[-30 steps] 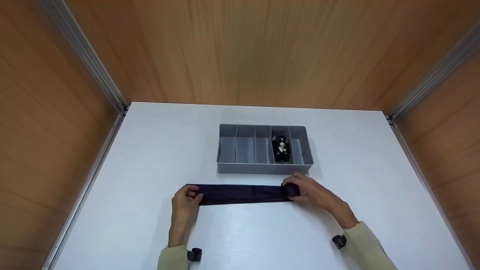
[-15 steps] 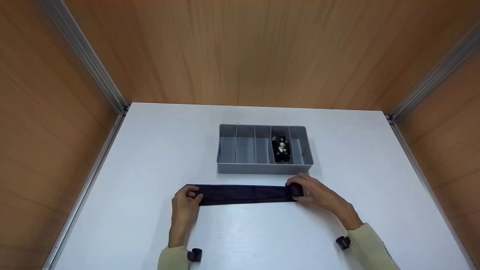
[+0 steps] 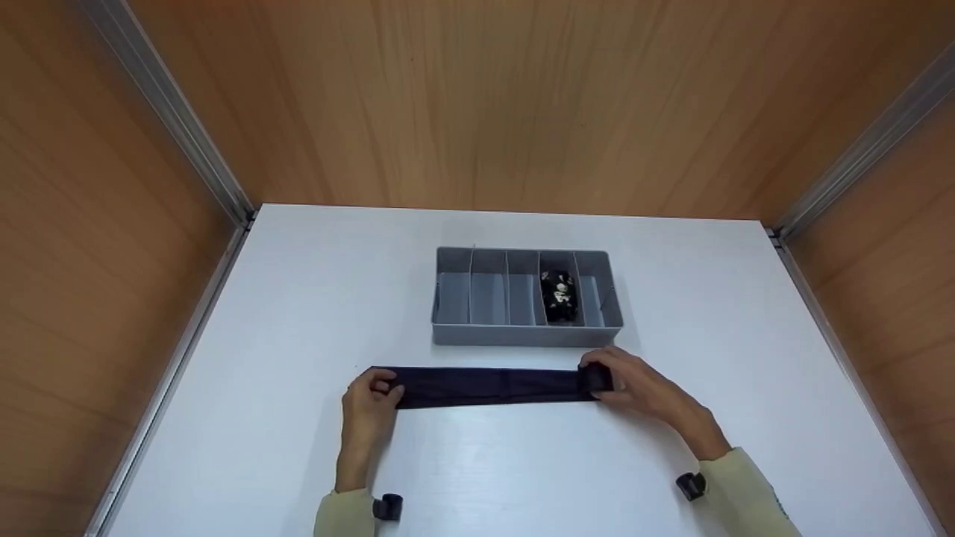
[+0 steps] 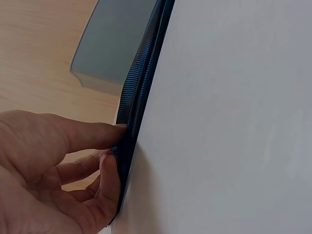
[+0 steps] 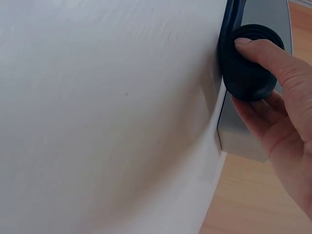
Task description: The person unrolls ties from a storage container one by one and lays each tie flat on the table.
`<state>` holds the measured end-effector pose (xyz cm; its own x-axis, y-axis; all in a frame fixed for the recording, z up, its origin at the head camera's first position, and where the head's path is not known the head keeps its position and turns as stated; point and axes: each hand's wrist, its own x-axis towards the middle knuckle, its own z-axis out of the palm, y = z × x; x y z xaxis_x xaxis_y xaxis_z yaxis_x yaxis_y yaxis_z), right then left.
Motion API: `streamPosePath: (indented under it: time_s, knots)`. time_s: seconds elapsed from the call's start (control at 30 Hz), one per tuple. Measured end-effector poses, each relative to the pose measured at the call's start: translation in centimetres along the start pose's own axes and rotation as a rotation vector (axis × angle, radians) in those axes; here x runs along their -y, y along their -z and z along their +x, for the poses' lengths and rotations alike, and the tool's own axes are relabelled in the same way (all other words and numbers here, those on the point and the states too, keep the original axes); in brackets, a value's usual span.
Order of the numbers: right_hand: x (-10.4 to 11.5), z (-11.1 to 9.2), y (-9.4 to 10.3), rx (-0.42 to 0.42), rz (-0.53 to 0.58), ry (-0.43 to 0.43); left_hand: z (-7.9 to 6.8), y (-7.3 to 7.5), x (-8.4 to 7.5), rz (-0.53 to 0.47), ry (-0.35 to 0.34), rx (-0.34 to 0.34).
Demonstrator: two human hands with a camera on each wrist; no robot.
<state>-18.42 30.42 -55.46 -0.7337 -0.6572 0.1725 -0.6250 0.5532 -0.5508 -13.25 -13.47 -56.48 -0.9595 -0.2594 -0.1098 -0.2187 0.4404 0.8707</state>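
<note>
A dark navy necktie [image 3: 485, 385] lies stretched sideways on the white table, its right end wound into a thick roll [image 5: 248, 83]. The left hand [image 3: 369, 403] pinches the flat left end between thumb and fingers. In the left wrist view, ribbed blue fabric runs up from the left fingertips [image 4: 114, 129]. Around the roll curl the fingers of the right hand [image 3: 642, 388]; in the right wrist view its thumb presses on the coiled side. Part of the roll is hidden behind the right hand in the head view.
Just behind the necktie stands a grey divided box [image 3: 522, 335] with several compartments. A black rolled cloth with a pale gold pattern [image 3: 559, 296] sits in its second compartment from the right. Wooden panels [image 3: 477, 104] enclose the white table [image 3: 477, 470] at back and sides.
My right hand has slid slightly to the right with the roll, and the flat stretch between the hands has grown longer. My left hand has stayed in place.
</note>
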Motion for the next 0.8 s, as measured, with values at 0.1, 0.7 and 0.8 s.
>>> streamPosePath:
  time_s: [0.1, 0.7, 0.8]
  knots:
    - [-0.1, -0.3, 0.2, -0.011, -0.003, 0.001, 0.0, -0.1, -0.1, -0.002, -0.005, 0.002]
    - [-1.1, -1.8, 0.9, -0.052, -0.02, 0.015, -0.1, 0.0, -0.2, -0.007, 0.009, 0.012]
    - [-1.1, -2.0, 0.9, -0.046, -0.021, 0.002, -0.1, 0.0, -0.2, -0.007, 0.012, 0.015]
